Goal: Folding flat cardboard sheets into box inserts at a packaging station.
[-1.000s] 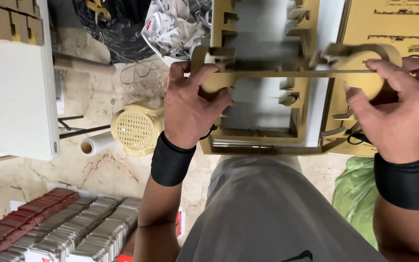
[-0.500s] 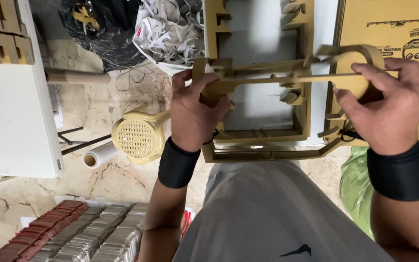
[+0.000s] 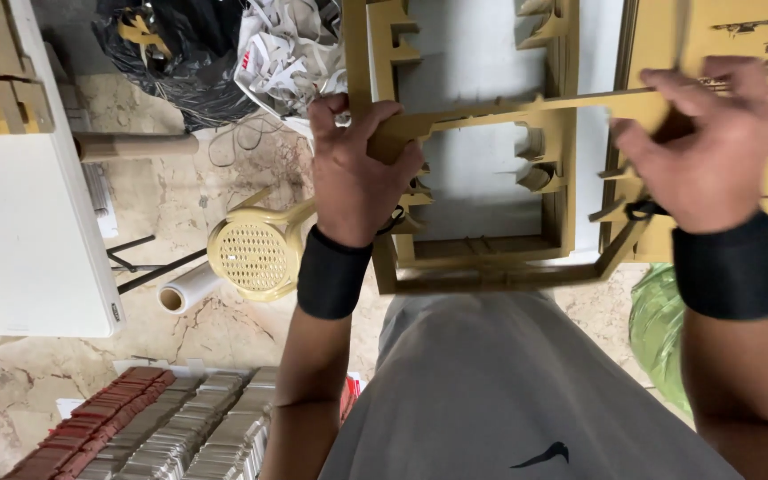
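presently the left hand (image 3: 353,169) is clenched around the left end of a thin cardboard frame piece (image 3: 526,111), thumb over the top edge, and the right hand (image 3: 708,147) pinches the right end between thumb and fingers. the piece is held level above the larger cardboard frame stack (image 3: 491,258), which stands directly in front of the person's lap and serves as the reference here.

risks, as judged from this view:
- the held piece is a narrow cut-out strip with tabs; uneven pull from either hand could crease or tear it at the thin crossbar.
- its lower tabs hang close to the notched uprights of the stack; a snag there could bend a tab.
- left of the stack, a yellow plastic stool (image 3: 255,249) lies tipped on the marble floor (image 3: 180,196) beside a film roll (image 3: 184,292); both sit near the left elbow.
- further left of the stack, a white table (image 3: 20,249) edge narrows the working space.
- above-left of the stack, a scrap pile (image 3: 291,49) of offcuts could hide a dropped part.
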